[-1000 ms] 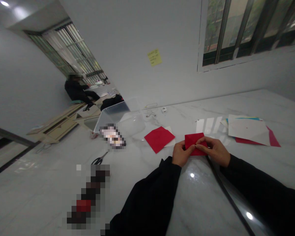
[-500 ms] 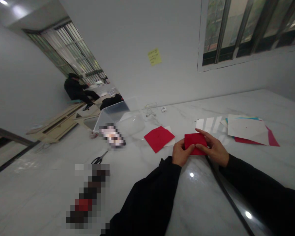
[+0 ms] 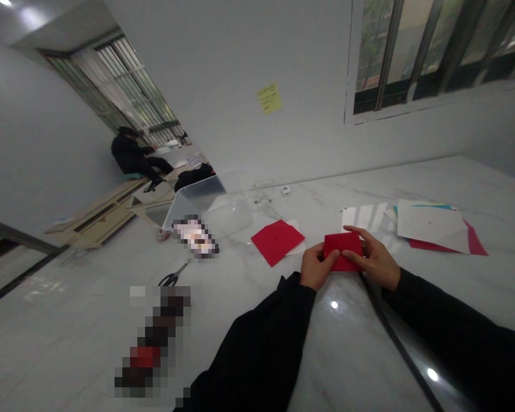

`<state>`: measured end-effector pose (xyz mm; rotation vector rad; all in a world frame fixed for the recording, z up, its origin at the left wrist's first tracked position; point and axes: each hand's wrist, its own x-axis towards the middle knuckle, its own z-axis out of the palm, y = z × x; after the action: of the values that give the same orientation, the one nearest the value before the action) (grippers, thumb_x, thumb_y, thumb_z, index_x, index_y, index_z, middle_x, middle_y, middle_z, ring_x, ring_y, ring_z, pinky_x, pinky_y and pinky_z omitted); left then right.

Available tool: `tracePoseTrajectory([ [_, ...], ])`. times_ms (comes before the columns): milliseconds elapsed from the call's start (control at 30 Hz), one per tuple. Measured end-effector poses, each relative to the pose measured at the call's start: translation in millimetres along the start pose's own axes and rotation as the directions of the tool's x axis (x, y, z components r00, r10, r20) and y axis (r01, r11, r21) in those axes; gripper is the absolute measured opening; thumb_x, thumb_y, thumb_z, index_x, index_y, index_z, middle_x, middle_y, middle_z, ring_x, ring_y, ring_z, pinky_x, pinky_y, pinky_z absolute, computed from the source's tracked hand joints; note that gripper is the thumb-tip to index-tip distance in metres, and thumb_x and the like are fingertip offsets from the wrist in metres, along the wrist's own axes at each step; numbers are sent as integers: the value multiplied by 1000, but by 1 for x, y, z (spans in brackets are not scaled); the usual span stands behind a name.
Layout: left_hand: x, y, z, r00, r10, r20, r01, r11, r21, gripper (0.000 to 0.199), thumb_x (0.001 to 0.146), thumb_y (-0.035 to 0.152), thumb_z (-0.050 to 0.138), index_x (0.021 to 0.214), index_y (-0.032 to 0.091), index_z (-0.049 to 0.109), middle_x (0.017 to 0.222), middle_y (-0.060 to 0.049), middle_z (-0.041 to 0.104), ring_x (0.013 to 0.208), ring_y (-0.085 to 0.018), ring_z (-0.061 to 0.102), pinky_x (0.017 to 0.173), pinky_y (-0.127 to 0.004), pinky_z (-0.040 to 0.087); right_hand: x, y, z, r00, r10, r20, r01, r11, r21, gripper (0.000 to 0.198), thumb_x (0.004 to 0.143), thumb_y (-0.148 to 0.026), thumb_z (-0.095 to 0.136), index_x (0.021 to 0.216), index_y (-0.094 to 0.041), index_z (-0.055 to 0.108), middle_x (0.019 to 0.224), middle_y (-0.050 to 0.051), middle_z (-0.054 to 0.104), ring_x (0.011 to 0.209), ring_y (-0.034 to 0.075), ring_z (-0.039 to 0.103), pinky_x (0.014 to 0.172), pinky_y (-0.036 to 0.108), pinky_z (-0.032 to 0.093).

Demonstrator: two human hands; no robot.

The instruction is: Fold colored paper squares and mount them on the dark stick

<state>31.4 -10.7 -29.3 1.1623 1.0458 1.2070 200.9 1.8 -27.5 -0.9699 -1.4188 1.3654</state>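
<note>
Right hand has slid its fingers up and around the far edge of the folded red paper since the earlier frames, where the fingertips were pinching near the middle of it; now they curl over the top right corner and the thumb lies along the near edge. Left hand barely changed: thumb and fingertips closed on the paper's left edge. Both hands gripping, neither open.

Paper sits between the two sets of fingers, low over the white marble table (can't tell if it's touching the surface or just held above it). Looks like a folded rectangle, top face flat toward the camera.

Around the fingers:
- flat red sheet on a white sheet, just left of the left fingertips, apart from them
- stack of white and coloured sheets to the right of the right fingers, well apart
- scissors far left of the left hand
- clear plastic bin beyond the red sheet, further left
- yellow sticky note on the wall above
- another person seated in the room beyond, dark clothes, not involved

Both sleeves black.
</note>
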Motion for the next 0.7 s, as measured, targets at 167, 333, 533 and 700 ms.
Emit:
tracePoseTrajectory([
  [167,1,-2,-1,1000,13,-14,-13,1000,13,40,74,40,75,99,10,72,92,-12,75,79,-22,68,75,-34,53,3,5,-3,1000,16,-2,-16,1000,2,55,77,-42,75,124,-20,56,107,11,73,91,27,72,83,47,59],
  [333,1,-3,-1,1000,15,-17,-15,1000,18,40,73,42,75,97,10,73,92,-12,75,79,-21,68,76,-33,53,4,8,-5,997,75,28,-75,997,-2,43,74,-43,77,107,-17,70,105,10,75,94,28,72,89,48,57],
  [533,2,5,0,1000,24,-3,-24,999,22,39,77,48,70,90,11,69,77,-7,71,67,-16,65,67,-28,51,15,6,-27,987,150,-61,-142,982,120,36,68,-41,84,95,-18,75,92,5,77,81,23,72,80,37,60],
  [700,2,9,-2,997,63,-50,-47,964,261,34,84,46,61,93,14,68,72,-3,67,63,-13,61,63,-25,49,26,-1,-70,948,173,-269,-61,924,378,36,60,-41,89,86,-21,73,93,4,76,85,22,72,77,32,61],
])
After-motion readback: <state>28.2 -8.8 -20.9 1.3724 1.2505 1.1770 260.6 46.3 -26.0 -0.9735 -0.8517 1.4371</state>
